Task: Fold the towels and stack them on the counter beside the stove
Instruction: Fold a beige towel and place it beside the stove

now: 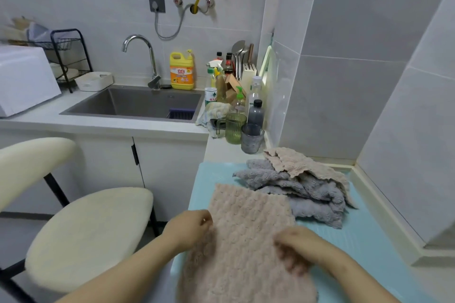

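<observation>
Towel in hand: a beige towel point(248, 224) lies spread on the blue mat point(364, 236) at the near end of the tabletop, in front of the person.
Left grip: the left hand point(190, 225) curls its fingers round the towel's left edge.
Right grip: the right hand point(296, 245) lies on the towel's right half, smeared by motion blur. Whether it pinches the cloth cannot be told.
Waiting: a pile of towels point(302, 179), grey and beige, sits crumpled just behind, touching the spread towel's far corner.
Doing it well: this looks like the first fold. Bring edge squarely to edge, match the corners, press the plush flat before folding again, and keep clear of the pile.
Out of sight: no stove shows, so the stacking spot is unknown. The frame cuts off the towel's near end. The towels in the pile are too tangled to count.
</observation>
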Motion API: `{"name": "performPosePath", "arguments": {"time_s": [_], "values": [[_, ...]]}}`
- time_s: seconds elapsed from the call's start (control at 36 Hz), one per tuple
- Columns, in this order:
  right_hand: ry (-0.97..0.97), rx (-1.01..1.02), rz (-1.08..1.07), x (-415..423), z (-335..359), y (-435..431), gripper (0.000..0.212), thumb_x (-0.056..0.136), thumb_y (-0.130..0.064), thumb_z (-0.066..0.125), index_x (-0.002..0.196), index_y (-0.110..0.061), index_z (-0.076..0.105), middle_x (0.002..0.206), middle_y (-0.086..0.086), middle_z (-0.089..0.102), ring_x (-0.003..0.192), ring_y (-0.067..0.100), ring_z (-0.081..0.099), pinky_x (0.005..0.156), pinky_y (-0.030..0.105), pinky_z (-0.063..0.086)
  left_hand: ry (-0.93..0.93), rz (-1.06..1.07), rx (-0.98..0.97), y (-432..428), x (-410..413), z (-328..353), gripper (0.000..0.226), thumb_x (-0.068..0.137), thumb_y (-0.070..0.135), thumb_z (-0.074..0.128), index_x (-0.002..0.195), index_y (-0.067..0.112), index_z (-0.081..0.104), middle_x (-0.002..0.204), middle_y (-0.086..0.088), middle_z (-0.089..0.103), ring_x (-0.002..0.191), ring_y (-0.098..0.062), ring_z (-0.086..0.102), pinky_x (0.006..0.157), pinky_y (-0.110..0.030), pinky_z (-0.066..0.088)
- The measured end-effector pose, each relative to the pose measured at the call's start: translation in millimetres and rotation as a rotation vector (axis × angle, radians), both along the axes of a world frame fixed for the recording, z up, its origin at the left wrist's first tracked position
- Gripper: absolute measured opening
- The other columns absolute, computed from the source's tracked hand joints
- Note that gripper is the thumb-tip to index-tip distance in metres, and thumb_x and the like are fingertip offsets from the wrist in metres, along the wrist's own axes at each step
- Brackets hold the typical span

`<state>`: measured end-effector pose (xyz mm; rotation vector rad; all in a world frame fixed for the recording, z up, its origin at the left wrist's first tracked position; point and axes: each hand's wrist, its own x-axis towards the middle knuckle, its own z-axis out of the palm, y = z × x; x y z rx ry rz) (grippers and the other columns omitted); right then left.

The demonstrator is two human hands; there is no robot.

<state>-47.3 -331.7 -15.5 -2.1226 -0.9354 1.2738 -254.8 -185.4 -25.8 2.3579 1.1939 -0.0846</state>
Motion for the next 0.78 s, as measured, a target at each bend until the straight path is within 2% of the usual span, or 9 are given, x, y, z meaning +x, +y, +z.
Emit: {"name": "performPosePath", "arguments": {"time_s": [0.08, 0.14, 0.25, 0.31, 0.39, 0.47, 0.64, 0.72, 0.78], "values": [[-0.332, 0.279, -0.279, 8.3, -14.9, 7.8, 0.01, 0.09, -0.017, 0.053, 0.089, -0.018, 0.063, 0.083, -0.005, 0.062, 0.077, 0.012, 0.056, 0.061, 0.023, 0.038, -0.083, 0.08, -0.003, 7.9, 8.0, -9.8, 0.032, 0.097, 0.017, 0.034, 0.123, 0.021, 0.052, 0.128, 0.0, 0.051, 0.111, -0.018, 0.053, 0.087, -0.028, 0.044], [-0.393, 0.304, -0.372, 10.5, -21.9, 12.9, 0.019, 0.089, -0.013, 0.051, 0.102, -0.017, 0.064, 0.1, 0.001, 0.063, 0.092, 0.019, 0.056, 0.072, 0.026, 0.039, -0.095, 0.081, -0.072, 12.0, 14.5, -18.5, 0.034, 0.096, 0.017, 0.037, 0.129, 0.02, 0.047, 0.138, -0.004, 0.042, 0.117, -0.019, 0.049, 0.092, -0.029, 0.043], [-0.139, 0.272, -0.502, 12.0, -34.2, 20.9, 0.026, 0.09, -0.008, 0.045, 0.112, -0.014, 0.059, 0.103, 0.005, 0.062, 0.094, 0.025, 0.057, 0.079, 0.034, 0.046, -0.107, 0.146, -0.17, 18.2, 24.4, -33.4, 0.041, 0.093, 0.012, 0.038, 0.134, 0.021, 0.041, 0.142, -0.006, 0.037, 0.107, -0.019, 0.05, 0.087, -0.028, 0.045], [0.041, 0.264, -0.588, 13.0, -40.1, 23.4, 0.029, 0.09, -0.006, 0.047, 0.115, -0.012, 0.06, 0.104, 0.008, 0.065, 0.095, 0.029, 0.061, 0.086, 0.043, 0.052, -0.087, 0.167, -0.17, 19.9, 28.3, -37.8, 0.045, 0.092, 0.012, 0.039, 0.136, 0.021, 0.038, 0.142, -0.007, 0.038, 0.117, -0.024, 0.048, 0.095, -0.031, 0.043], [0.198, 0.257, -0.66, 13.7, -43.3, 22.4, 0.024, 0.087, 0.002, 0.049, 0.105, -0.006, 0.063, 0.095, 0.015, 0.066, 0.083, 0.031, 0.063, 0.07, 0.04, 0.056, -0.071, 0.196, -0.177, 21.2, 31.5, -42.8, 0.047, 0.092, 0.016, 0.043, 0.137, 0.023, 0.035, 0.139, -0.008, 0.034, 0.121, -0.03, 0.044, 0.099, -0.033, 0.04], [0.22, 0.229, -0.638, 13.4, -40.1, 19.5, 0.026, 0.086, 0.01, 0.037, 0.084, 0.001, 0.061, 0.076, 0.014, 0.061, 0.064, 0.025, 0.055, 0.057, 0.029, 0.046, -0.076, 0.256, -0.191, 22.2, 32.4, -47.7, 0.051, 0.087, 0.021, 0.054, 0.135, 0.023, 0.036, 0.135, -0.008, 0.035, 0.115, -0.028, 0.046, 0.095, -0.034, 0.044], [0.299, 0.193, -0.66, 16.3, -41.3, 22.3, 0.035, 0.084, 0.01, 0.031, 0.089, 0.004, 0.064, 0.083, 0.02, 0.063, 0.071, 0.029, 0.058, 0.067, 0.041, 0.053, -0.189, 0.431, -0.311, 31.9, 35.0, -50.4, 0.061, 0.082, 0.016, 0.065, 0.136, 0.014, 0.036, 0.123, -0.013, 0.044, 0.104, -0.029, 0.054, 0.089, -0.036, 0.051], [0.245, 0.197, -0.59, 16.9, -47.3, 22.2, 0.029, 0.082, 0.013, 0.037, 0.08, 0.001, 0.063, 0.077, 0.016, 0.061, 0.068, 0.025, 0.055, 0.065, 0.033, 0.048, -0.15, 0.403, -0.285, 32.5, 36.4, -50.7, 0.053, 0.084, 0.014, 0.062, 0.132, 0.019, 0.039, 0.121, -0.012, 0.041, 0.1, -0.029, 0.055, 0.083, -0.032, 0.052], [0.147, 0.194, -0.506, 15.9, -50.2, 22.6, 0.018, 0.081, 0.008, 0.053, 0.078, -0.008, 0.061, 0.08, 0.011, 0.06, 0.073, 0.023, 0.056, 0.069, 0.03, 0.048, -0.148, 0.394, -0.284, 33.4, 36.2, -52.7, 0.05, 0.085, 0.014, 0.062, 0.13, 0.019, 0.041, 0.12, -0.012, 0.04, 0.098, -0.028, 0.055, 0.079, -0.03, 0.051]]}}
